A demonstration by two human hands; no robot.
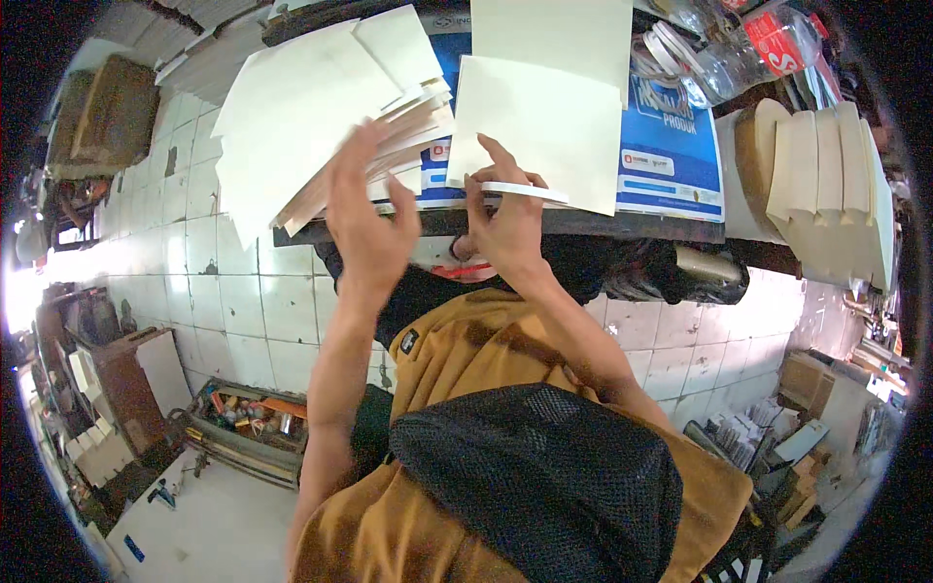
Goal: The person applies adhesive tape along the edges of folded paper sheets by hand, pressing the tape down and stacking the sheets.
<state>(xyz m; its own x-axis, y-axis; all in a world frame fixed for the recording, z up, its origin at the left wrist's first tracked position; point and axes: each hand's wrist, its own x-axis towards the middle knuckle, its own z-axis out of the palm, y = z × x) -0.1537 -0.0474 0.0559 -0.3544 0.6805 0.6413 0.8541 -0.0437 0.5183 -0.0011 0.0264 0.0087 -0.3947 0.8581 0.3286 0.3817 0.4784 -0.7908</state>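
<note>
At the dark table (671, 229) in the head view, the left hand (369, 209) is at the near right edge of a messy pile of pale paper (301, 117). The pile lies ahead of this hand and to its left, with its loose edges running in a slant, from near left to far right. The left hand is much nearer to the pile than the right hand (510, 219) is. The left thumb and fingers are spread apart, and they are blurry, so I cannot tell if they touch the paper. The right hand is closed on a thin white stick (530, 192), with one finger poking out ahead. The stick lies side to side, nearly the same way as the near edge of a pale sheet (544, 117). That sheet is ahead of the right hand, over part of a blue printed sheet (671, 146).
</note>
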